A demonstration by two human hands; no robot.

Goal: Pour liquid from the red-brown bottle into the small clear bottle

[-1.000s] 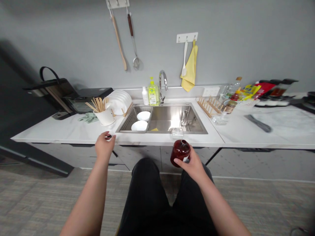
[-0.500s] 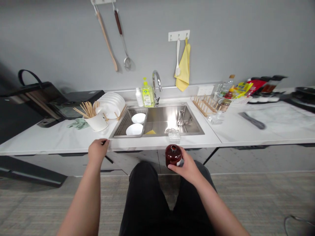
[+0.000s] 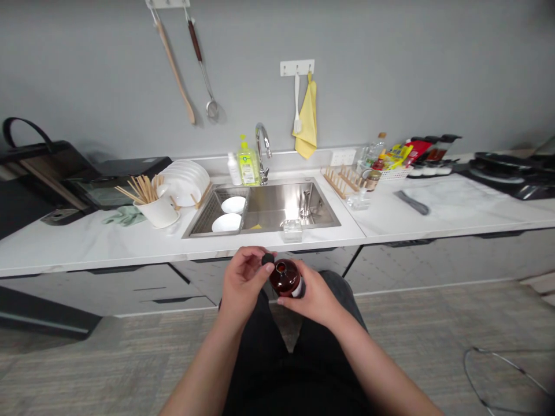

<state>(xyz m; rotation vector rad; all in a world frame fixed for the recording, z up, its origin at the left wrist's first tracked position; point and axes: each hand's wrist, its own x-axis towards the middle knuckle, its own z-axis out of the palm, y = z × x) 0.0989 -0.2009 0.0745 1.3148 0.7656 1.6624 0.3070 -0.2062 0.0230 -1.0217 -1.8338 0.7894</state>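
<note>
My right hand (image 3: 315, 293) is wrapped around a dark brown-red bottle (image 3: 285, 279) with a pale label on its side. The bottle's mouth is uncovered and faces up. Just left of that mouth, my left hand (image 3: 245, 278) pinches a black bottle cap (image 3: 267, 259) between thumb and fingers. The cap is apart from the bottle neck. Both hands are in front of the counter edge, above my lap. On the counter rim beyond them stands a small clear glass container (image 3: 292, 231).
Behind is a steel sink (image 3: 277, 230) with a drain basket holding white bowls (image 3: 226, 223) and a faucet (image 3: 262, 151). Chopsticks in a white holder (image 3: 156, 213) and a plate rack (image 3: 202, 199) stand left. A wooden rack (image 3: 336, 184) and condiments stand right, near a grey cloth-like strip (image 3: 411, 202).
My left hand has moved right from the counter edge, bringing the black cap beside the bottle's mouth. The bottle stays in my right hand. The view has shifted to the right.
</note>
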